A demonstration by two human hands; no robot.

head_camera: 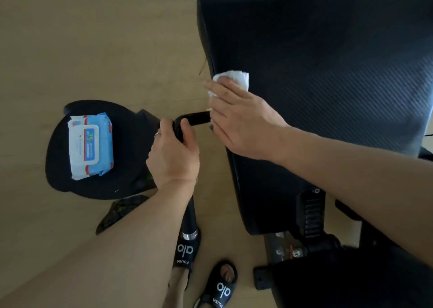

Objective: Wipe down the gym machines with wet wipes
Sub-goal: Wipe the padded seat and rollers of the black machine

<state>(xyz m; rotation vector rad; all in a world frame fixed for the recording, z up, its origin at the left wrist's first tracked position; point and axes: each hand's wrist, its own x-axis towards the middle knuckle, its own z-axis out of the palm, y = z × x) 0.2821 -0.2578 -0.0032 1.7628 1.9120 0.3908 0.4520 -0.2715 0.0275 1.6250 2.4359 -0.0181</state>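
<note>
**Wiping the machine pad, edge pass**

Pressing the wet wipe [234, 79] flat under your right hand [241, 122], fingers straight, you work the black pad [316, 73] near its edge. Your left hand [173, 153] grips the handle [196, 118]. Most surface appears unwiped; pack of wipes [91, 146] lies nearby.

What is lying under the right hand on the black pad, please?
A crumpled white wipe lies under the right hand, pressed flat against the black pad. Only the wipe's far end shows past the fingers; the rest is covered by the palm.
</note>
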